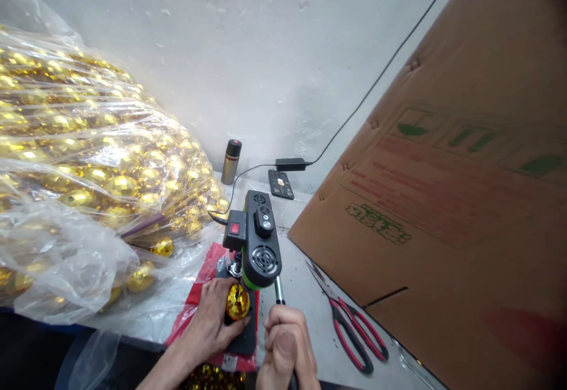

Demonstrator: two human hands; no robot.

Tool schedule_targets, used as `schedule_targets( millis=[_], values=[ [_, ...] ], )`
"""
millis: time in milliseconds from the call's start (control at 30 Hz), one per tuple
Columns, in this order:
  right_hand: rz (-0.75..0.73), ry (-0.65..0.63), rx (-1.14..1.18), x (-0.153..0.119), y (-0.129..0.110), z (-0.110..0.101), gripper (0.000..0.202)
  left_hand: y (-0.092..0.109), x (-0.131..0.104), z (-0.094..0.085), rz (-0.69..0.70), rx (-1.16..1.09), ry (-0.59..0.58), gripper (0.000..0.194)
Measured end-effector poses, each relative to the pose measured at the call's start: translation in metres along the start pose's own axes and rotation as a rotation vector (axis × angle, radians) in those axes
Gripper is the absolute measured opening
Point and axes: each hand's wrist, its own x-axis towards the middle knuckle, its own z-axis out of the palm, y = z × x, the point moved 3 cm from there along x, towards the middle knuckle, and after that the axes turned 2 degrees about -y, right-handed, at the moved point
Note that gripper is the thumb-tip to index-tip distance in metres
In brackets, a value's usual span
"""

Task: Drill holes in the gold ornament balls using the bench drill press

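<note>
Beside a pale wall, a bag and carton crowded the table. The left hand pinched a ball; the right hand clenched a lever.

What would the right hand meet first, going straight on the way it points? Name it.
Past the lever that it grips, the right hand would probably meet the machine's black housing first; one view leaves the depth unclear, so it might pass beneath.

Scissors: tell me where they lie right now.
In the head view, the scissors lie on the tabletop, to the right of the person's right hand, between it and the cardboard box.
</note>
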Motion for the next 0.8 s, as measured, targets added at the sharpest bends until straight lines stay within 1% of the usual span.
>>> schedule_targets(
  millis=[133, 400, 533, 633, 800],
  values=[
    [-0.015, 0.007, -0.01, 0.0, 0.003, 0.002, 0.042, 0.001, 0.001, -0.002, 0.002, -0.013, 0.002, 0.044],
    [-0.119, 0.056, -0.025, -0.002, 0.013, 0.004, 0.042, 0.002, 0.003, -0.004, 0.008, -0.031, -0.022, 0.045],
    [-0.247, 0.057, -0.043, 0.001, 0.023, 0.003, 0.042, 0.001, 0.003, -0.002, 0.008, -0.032, -0.006, 0.048],
    [-0.334, 0.044, -0.063, 0.004, 0.027, 0.001, 0.041, 0.002, 0.003, -0.003, 0.021, -0.029, 0.006, 0.049],
    [-0.371, -0.002, -0.087, 0.005, 0.032, -0.003, 0.04, 0.005, 0.004, -0.005, 0.019, -0.032, -0.004, 0.048]
  ],
)
